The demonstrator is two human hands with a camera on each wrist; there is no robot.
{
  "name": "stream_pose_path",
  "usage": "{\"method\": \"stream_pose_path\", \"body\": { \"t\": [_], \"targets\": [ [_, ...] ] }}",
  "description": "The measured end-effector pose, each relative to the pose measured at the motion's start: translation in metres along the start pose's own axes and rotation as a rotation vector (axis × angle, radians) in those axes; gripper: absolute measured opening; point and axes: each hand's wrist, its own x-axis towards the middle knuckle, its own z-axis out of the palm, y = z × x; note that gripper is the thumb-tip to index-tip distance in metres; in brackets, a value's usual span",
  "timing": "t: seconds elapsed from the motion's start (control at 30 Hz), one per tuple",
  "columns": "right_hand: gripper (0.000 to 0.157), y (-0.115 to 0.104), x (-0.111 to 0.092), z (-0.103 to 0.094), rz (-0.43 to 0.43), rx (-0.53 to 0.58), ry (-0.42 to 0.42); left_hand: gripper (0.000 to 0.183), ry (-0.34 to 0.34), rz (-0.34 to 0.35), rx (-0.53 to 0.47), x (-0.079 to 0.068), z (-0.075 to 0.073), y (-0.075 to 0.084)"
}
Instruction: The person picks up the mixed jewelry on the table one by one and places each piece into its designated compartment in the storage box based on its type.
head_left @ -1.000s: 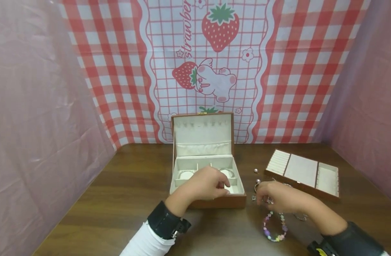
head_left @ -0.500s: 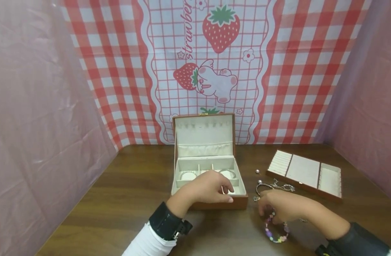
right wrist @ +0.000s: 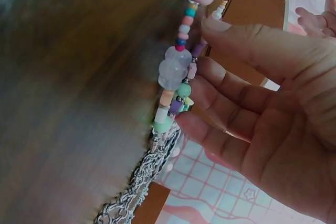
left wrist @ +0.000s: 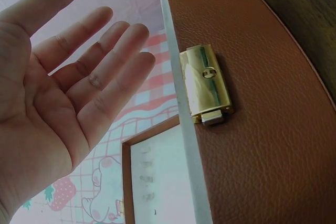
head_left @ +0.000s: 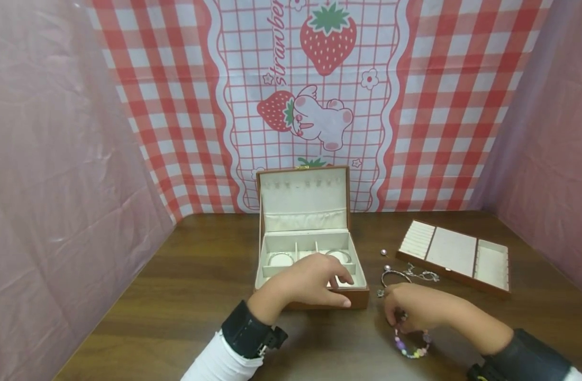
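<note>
My right hand (head_left: pixel 426 307) reaches down over the far side of a colourful beaded bracelet (head_left: pixel 399 345) lying on the table. In the right wrist view its fingertips touch the beads (right wrist: pixel 173 69), with the thumb extended beside them. Part of the bracelet is hidden under this hand in the head view. My left hand (head_left: pixel 315 280) hovers, fingers loosely bent and holding nothing, above the front of an open brown jewellery box (head_left: pixel 360 299). Its palm faces the box's gold clasp (left wrist: pixel 207 80) in the left wrist view. Bracelets (head_left: pixel 338 254) sit in the box's back compartments.
Right of the box lie a silver bangle (head_left: pixel 388 272), a silver chain (head_left: pixel 424 275), a pearl piece (head_left: pixel 383 252) and a small clear-stone piece (head_left: pixel 380 293). A sectioned tray (head_left: pixel 450 248) stands farther right. The raised lid (head_left: pixel 305 201) stands before a checked cloth (head_left: pixel 434 106).
My right hand has shifted toward me, from beside the silver bangle onto the beaded bracelet, uncovering the bangle and chain. The left hand has moved slightly right and its fingers have spread.
</note>
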Motion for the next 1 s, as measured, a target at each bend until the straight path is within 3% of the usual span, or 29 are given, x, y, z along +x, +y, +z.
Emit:
{"method": "stream_pose_path", "body": {
  "t": [0.1, 0.37, 0.6, 1.0],
  "targets": [
    [0.027, 0.0, 0.001, -0.001, -0.023, 0.048, 0.01, 0.034, 0.006, -0.01, 0.013, -0.001, -0.003, 0.002],
    [0.033, -0.005, 0.005, -0.006, -0.016, 0.305, 0.066, 0.037, 0.014, -0.037, 0.038, -0.003, -0.006, 0.003],
    [0.033, -0.012, 0.007, -0.015, -0.011, 0.436, 0.118, 0.051, 0.069, -0.036, 0.084, -0.005, -0.007, 0.004],
    [0.032, -0.023, 0.009, -0.04, -0.05, 0.395, 0.222, 0.059, 0.108, -0.044, 0.087, -0.007, -0.009, 0.004]
  ]
}}
